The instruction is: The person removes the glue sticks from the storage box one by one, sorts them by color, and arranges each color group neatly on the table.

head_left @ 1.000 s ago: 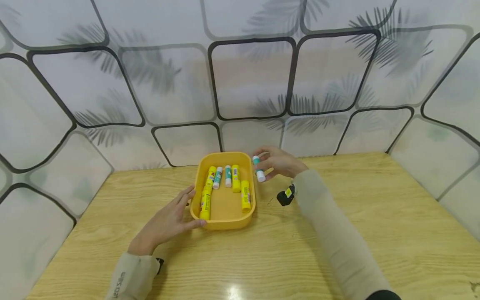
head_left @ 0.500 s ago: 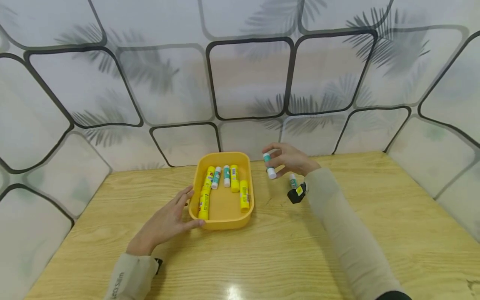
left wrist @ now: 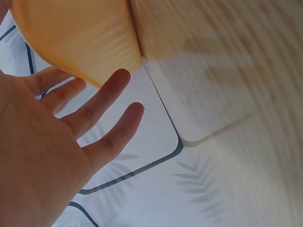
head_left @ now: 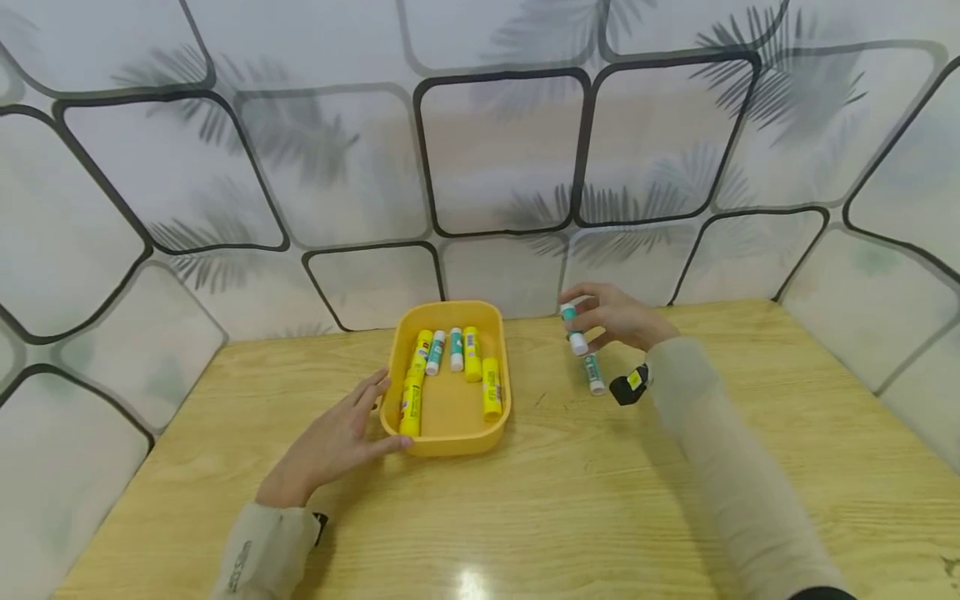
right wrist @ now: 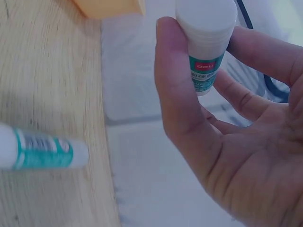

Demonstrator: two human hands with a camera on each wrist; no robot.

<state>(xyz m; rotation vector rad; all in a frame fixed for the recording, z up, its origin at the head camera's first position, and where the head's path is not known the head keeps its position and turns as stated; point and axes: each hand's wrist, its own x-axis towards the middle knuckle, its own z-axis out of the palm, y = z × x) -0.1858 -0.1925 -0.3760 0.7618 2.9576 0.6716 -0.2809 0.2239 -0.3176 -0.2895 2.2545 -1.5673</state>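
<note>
My right hand (head_left: 622, 321) pinches a white-and-teal glue stick (right wrist: 206, 56) between thumb and fingers, held tilted over the table right of the tray. Below it lies a second white-and-teal glue stick (head_left: 594, 375) on the tabletop. My left hand (head_left: 333, 450) rests at the left side of a yellow plastic tray (head_left: 450, 447), thumb at the front corner. In the left wrist view its fingers (left wrist: 125, 125) are spread and relaxed beside the tray wall. Inside the tray are several yellow glue sticks (head_left: 491, 390) and two slimmer white-and-teal ones, one of them a glue stick (head_left: 457, 350) near the back.
The light wood table (head_left: 525, 517) runs back to a pale wall covering (head_left: 510, 158) with dark outlines and leaf prints. A black wrist device with a yellow mark (head_left: 628, 385) hangs at the right cuff, close to the loose glue stick.
My right hand has moved rightward, away from the tray, with the glue stick still pinched. The loose glue stick on the table has come into view from behind the wrist. My left hand stays put.
</note>
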